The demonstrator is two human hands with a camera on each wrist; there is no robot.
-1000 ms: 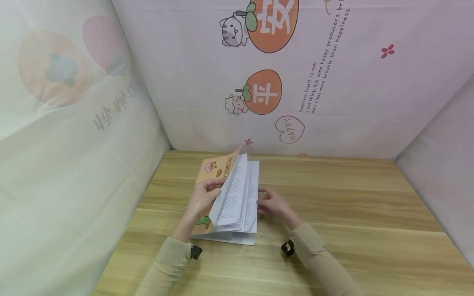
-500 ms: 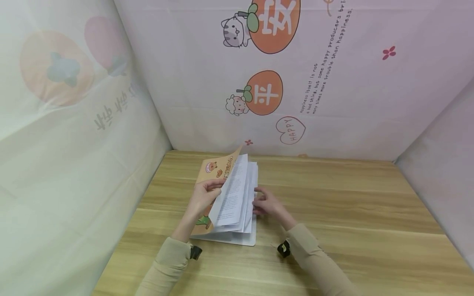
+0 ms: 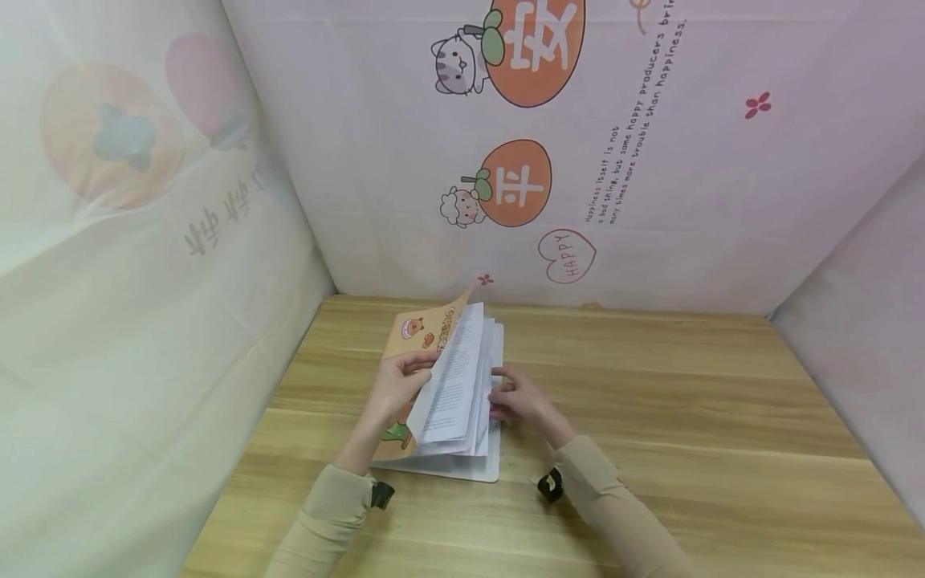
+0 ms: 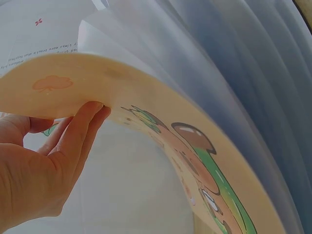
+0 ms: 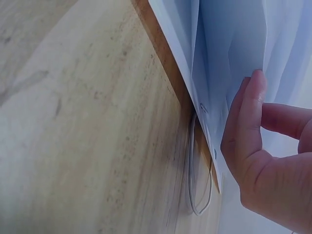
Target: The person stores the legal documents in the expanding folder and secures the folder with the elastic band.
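A document folder [image 3: 401, 341] with an orange cartoon cover stands partly open on the table, left of centre. Printed pages [image 3: 455, 385] fan out inside it, apparently in clear sleeves. My left hand [image 3: 399, 387] pinches the raised front cover [image 4: 146, 92] by its edge, thumb on one side and fingers on the other. At the right edge of the pages, my right hand [image 3: 523, 401] holds a page [image 5: 243, 44] between thumb and fingers. The white inside of the back cover [image 3: 477, 467] lies flat beneath.
The wooden table [image 3: 650, 417] extends to the right of the folder. Printed cloth walls [image 3: 405, 160] stand behind and on both sides. A thin pale loop [image 5: 191, 165] hangs by the folder's edge in the right wrist view. Each wrist carries a dark camera [image 3: 551, 485].
My right hand has shifted slightly left, drawing the page edges with it, so more of the back cover shows. The left hand keeps its hold on the cover, nearly still.
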